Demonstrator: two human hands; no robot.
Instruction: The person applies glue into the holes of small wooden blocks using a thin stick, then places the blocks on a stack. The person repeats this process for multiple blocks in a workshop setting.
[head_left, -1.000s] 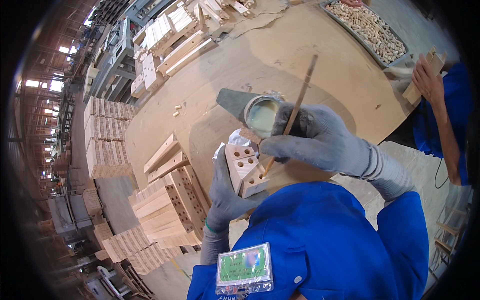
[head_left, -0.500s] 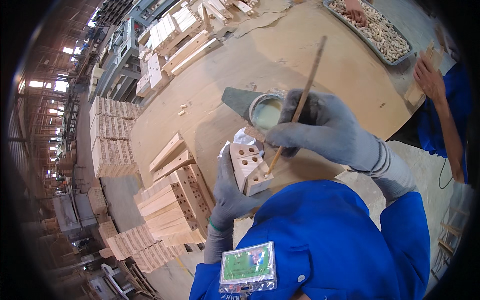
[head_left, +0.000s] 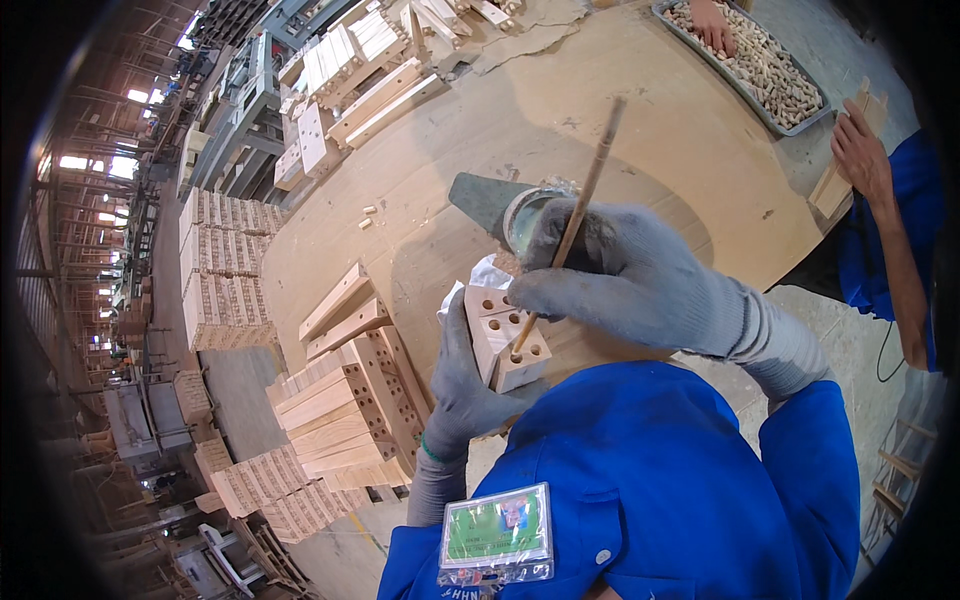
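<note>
My left hand (head_left: 462, 385), in a grey glove, is closed around pale wooden pieces (head_left: 516, 374) whose drilled end faces point up. In my gloved right hand (head_left: 645, 285) is a thin wooden stick (head_left: 592, 175), pinched and slanting down. The stick's lower tip is at a hole in the nearest end face. Just beyond the right fingers stands a round pot (head_left: 515, 212) with pale liquid, partly covered by that hand. A crumpled white sheet (head_left: 488, 272) lies behind the pieces.
Drilled wooden pieces (head_left: 335, 425) are stacked at my left, with taller stacks (head_left: 228, 270) beyond. More lengths (head_left: 390, 110) lie at the table's far left. A tray of dowels (head_left: 775, 85) sits far right, a co-worker's hand in it; the other hand (head_left: 862, 155) touches wood. Two loose dowels (head_left: 367, 217) lie mid-table.
My right hand has moved slightly left, taking the stick's tip from the end face's right edge to a hole further left. It now covers more of the pot. My left hand stays nearly still.
</note>
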